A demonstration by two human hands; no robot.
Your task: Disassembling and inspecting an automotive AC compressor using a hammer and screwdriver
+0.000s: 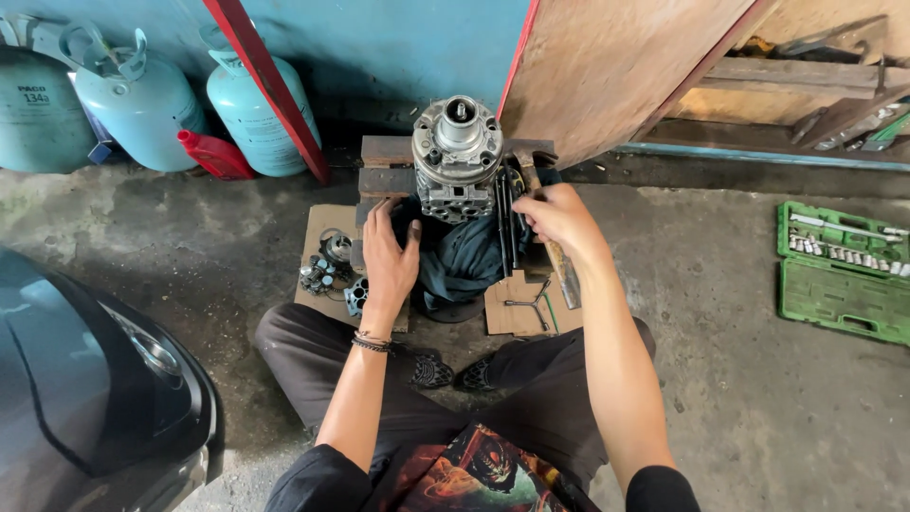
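Compressor body (457, 156): stood upright at upper centre of the frame, pulley end up, on dark blocks (384, 178) against the blue wall; raised, it is judged, to bring it within reach of the seated person.
Left hand (389, 254): laid flat, fingers spread and released, on the dark cloth (464, 258) just left of and below the compressor body; nothing is grasped; the placement suggests steadying of the cloth and base.
Right hand (559, 218): placed at the right flank of the compressor body, fingers curled around the long dark bolts (507, 223) standing beside it; the grip appears light, though the fingertips are partly hidden.
Hammer (555, 248): laid under the right hand, head near the blocks, handle running toward lower right; whether it is touched cannot be told.
Removed parts (327, 267): grouped on cardboard (322, 223) left of the cloth, presumably kept off the dirty concrete.
Cross wrench (533, 305): laid on a second cardboard piece, lower centre.
Socket set (842, 270): green case lying open at right edge, well apart.
Gas cylinders (142, 100): stood along the wall, upper left.
Car bumper (104, 398): seen at lower left.
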